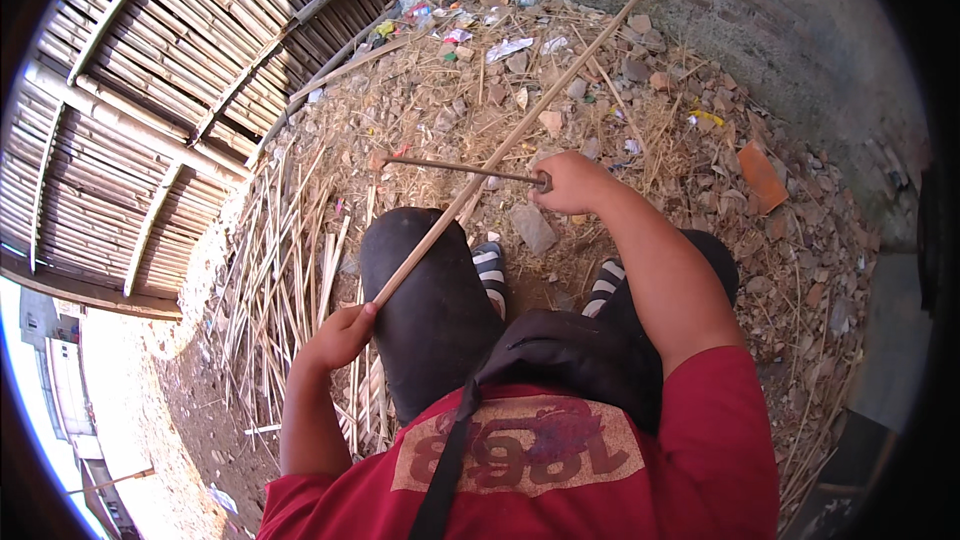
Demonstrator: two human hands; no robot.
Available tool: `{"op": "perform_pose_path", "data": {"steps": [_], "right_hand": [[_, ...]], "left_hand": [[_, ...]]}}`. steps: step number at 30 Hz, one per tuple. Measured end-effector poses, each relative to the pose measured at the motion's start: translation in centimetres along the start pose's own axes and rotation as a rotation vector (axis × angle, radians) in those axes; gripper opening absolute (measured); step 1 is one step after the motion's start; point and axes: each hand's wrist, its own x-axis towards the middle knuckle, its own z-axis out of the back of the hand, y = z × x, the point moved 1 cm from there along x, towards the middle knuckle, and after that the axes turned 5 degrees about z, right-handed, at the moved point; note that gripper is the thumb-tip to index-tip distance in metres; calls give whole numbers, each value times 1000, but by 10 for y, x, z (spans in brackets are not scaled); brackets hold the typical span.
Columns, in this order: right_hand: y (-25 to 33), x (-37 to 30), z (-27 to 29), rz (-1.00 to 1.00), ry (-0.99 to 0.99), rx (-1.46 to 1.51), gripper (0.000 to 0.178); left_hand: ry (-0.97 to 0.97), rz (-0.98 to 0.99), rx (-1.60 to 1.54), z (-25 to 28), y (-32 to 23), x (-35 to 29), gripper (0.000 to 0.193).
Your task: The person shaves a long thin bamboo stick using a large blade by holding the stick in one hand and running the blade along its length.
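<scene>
My left hand is closed around the lower part of a long split-bamboo strip, thumb along it. The strip slants over my left knee and up to the far right, toward the brick wall. In my right hand, closed in a fist, is a long thin brown metal tool, perhaps a knife blade seen edge-on. It points left and crosses the strip; whether they touch I cannot tell. Its grip is mostly hidden in my fist, with a dark round collar showing at the finger side.
Many loose bamboo strips lie to my left. Rubble, straw and litter cover the ground ahead. A bamboo-slat panel leans at the far left; a brick wall stands at the right. An orange tile piece lies near it.
</scene>
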Motion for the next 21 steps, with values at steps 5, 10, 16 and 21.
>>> {"op": "perform_pose_path", "data": {"steps": [5,10,16,21], "right_hand": [[-41,-6,20,-282,-110,201,55],[-6,-2,23,-182,-247,334,64],[-33,-8,21,-180,-252,202,70],[-21,-10,21,-184,-190,191,56]], "left_hand": [[8,-33,-15,0,-9,5,60],[-48,34,-136,-8,13,-3,52],[-293,-175,82,-15,-2,-2,40],[-693,-455,358,-31,-18,-8,24]]}}
